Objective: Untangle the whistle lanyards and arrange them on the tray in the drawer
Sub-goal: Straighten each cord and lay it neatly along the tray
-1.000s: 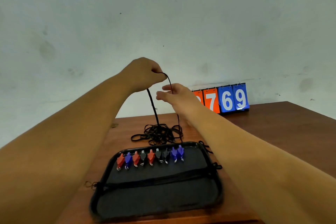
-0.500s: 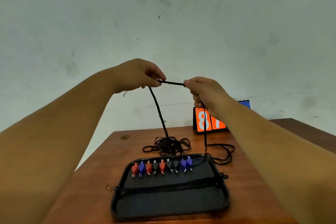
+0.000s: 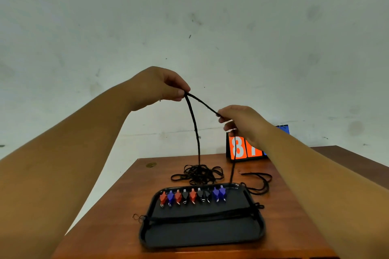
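My left hand (image 3: 156,86) pinches a black lanyard cord (image 3: 194,124) high above the table. My right hand (image 3: 242,122) pinches the same cord a short way along, lower and to the right. One strand drops from my left hand into a tangled pile of black lanyards (image 3: 199,173) behind the tray. Another strand hangs from my right hand down to the tray's far rim. The black tray (image 3: 202,235) holds a row of several red, blue and black whistles (image 3: 192,195) along its far side, and straightened cords lie across its middle.
The tray sits on a brown wooden table (image 3: 109,225). A flip scoreboard (image 3: 244,147) with orange and blue number cards stands at the back right, partly behind my right arm. A loose cord loop (image 3: 257,181) lies right of the tray. A pale wall rises behind.
My left hand has risen a little while my right hand has dropped and moved right, so the cord between them now slopes down to the right instead of lying level.
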Available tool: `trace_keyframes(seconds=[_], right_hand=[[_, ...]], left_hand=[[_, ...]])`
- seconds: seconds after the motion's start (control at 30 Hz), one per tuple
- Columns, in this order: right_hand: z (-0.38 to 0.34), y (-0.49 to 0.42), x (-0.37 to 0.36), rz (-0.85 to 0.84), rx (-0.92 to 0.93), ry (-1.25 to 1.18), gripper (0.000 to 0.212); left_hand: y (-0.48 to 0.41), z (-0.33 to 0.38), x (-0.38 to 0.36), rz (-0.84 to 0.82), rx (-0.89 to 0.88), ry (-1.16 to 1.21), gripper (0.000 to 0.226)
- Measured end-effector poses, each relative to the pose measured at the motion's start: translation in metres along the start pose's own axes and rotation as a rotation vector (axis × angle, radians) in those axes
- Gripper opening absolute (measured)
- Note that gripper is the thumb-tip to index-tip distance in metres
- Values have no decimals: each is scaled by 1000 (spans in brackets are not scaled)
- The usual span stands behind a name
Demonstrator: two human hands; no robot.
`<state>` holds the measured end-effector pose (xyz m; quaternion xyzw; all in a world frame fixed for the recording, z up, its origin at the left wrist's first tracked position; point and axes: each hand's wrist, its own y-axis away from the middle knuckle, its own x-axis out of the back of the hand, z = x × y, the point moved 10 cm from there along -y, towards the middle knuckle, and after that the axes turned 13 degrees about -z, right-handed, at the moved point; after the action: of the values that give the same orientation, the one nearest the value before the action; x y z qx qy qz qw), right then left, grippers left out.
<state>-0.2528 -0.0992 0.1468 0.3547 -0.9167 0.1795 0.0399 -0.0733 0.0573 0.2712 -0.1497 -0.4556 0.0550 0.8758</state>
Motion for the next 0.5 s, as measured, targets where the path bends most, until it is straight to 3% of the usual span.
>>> trace_keyframes(seconds=[0.17, 0.33, 0.5], right_hand=[[-22, 7, -35, -111, 72, 94, 28], [-47, 13, -75, -204, 160, 11, 30], [-50, 15, -91, -169, 175, -71, 20]], left_hand=[[8, 13, -4, 4, -18, -21, 12], [10, 17, -7, -1, -8, -98, 10], [14, 8, -8, -9, 4, -135, 7]])
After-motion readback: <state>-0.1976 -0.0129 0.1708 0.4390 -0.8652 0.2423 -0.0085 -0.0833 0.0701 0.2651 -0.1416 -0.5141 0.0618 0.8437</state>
